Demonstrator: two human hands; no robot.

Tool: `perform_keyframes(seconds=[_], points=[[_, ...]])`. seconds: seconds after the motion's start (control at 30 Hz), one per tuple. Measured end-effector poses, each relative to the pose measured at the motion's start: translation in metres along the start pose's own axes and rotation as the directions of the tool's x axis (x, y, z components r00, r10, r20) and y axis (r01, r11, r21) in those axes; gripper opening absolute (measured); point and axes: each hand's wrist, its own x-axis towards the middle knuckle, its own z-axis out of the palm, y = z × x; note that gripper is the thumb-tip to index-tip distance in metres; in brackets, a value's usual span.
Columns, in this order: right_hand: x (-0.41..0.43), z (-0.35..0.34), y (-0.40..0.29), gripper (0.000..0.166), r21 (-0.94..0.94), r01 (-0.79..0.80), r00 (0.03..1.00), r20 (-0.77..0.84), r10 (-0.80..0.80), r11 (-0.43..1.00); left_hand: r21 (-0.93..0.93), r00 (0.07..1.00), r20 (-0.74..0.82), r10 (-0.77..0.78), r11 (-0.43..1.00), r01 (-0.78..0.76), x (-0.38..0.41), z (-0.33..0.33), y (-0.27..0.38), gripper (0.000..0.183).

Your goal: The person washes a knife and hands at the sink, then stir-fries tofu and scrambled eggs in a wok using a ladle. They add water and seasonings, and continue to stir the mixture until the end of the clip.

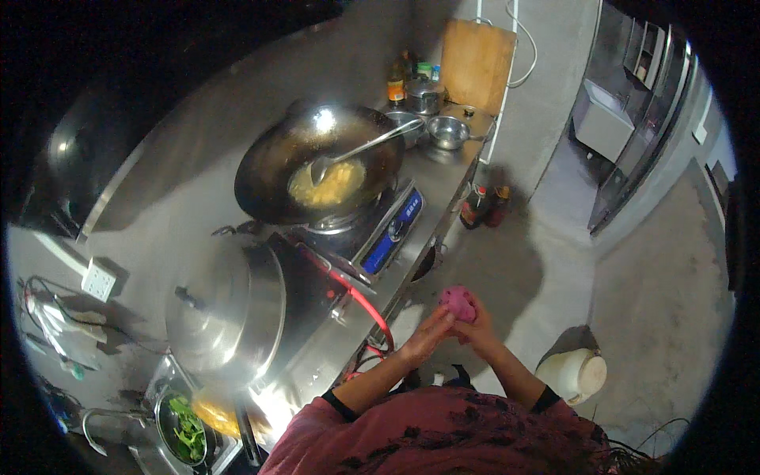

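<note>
My left hand (428,337) and my right hand (480,330) meet in front of my body. Between them is a bunched pink cloth (458,301), gripped from both sides; my fingers hide part of it. Beyond my hands, a large wok (261,178) sits tilted on a gas stove (389,234) with a blue control panel. Yellow food in liquid (332,187) lies in the wok's bottom. A metal spatula (365,145) rests in the wok, its handle leaning on the rim.
A big lidded steel pot (222,309) stands left of the stove, near a red gas hose (362,300). Leafy greens (189,430) fill a pan by the faucet (98,415). Small pots (448,132) and a cutting board (478,65) are behind. Bottles (473,208) and a pale jug (564,375) stand on the floor.
</note>
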Motion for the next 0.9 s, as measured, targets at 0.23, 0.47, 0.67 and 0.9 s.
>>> perform_keyframes(seconds=[0.23, 0.47, 0.67, 0.9], points=[[0.159, -0.071, -0.043, 0.035, -0.056, -0.049, 0.999, -0.005, 0.049, 0.997, 0.537, 0.941, -0.164, 0.297, 0.827, -0.167, 0.052, -0.049, 0.015, 0.041], [0.361, -0.103, -0.115, 0.052, -0.553, 0.404, 0.914, 0.270, -0.302, 0.729, 0.371, 0.628, -0.710, 0.318, 0.927, -0.051, -0.001, -0.086, -0.001, 0.023], [0.425, -0.038, -0.152, 0.068, -0.209, 0.416, 0.849, 0.438, -0.296, 0.885, 0.175, 0.339, -0.916, 0.216, 0.973, -0.148, -0.012, -0.045, -0.034, 0.023], [0.411, 0.032, -0.215, 0.030, -0.279, 0.780, 0.600, 0.588, -0.542, 0.560, 0.220, 0.263, -0.923, 0.281, 0.946, -0.239, -0.005, -0.020, -0.032, 0.025]])
